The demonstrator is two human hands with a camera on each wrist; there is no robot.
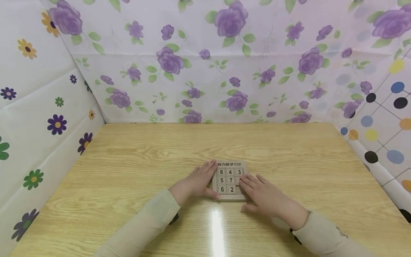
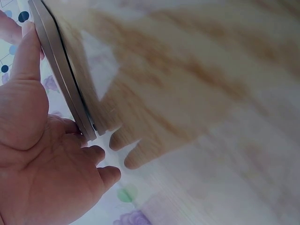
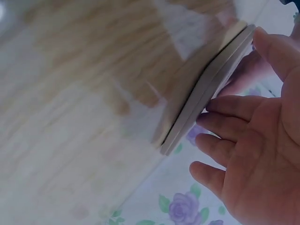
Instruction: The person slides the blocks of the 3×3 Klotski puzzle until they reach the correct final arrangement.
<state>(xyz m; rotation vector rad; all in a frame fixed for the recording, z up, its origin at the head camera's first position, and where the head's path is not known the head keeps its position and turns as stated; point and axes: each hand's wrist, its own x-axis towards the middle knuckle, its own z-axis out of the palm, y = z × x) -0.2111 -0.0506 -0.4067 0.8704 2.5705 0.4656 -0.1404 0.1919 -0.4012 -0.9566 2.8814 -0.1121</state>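
A flat number slide puzzle (image 1: pixel 230 197) lies on the table, with black digits on square tiles and printed characters along its top. Its rows read 8 4 3, then 5 7 and a tile partly covered by fingers, then 6 2. My left hand (image 1: pixel 199 180) holds the puzzle's left side, thumb at the near corner and fingers at the far one. Over the right side, my right hand (image 1: pixel 264 195) lays straight fingertips on the covered tile in the middle row. Its thumb reaches the near right corner. From the right wrist view, the puzzle (image 3: pixel 206 89) shows edge-on beside the fingers.
The glossy wood-grain table (image 1: pixel 154 150) carries a bright light reflection near its front. A purple-flowered cloth (image 1: pixel 199 78) hangs behind it. Patterned cloths, flowered (image 1: pixel 38 107) on the left and dotted (image 1: pixel 382 125) on the right, enclose the sides.
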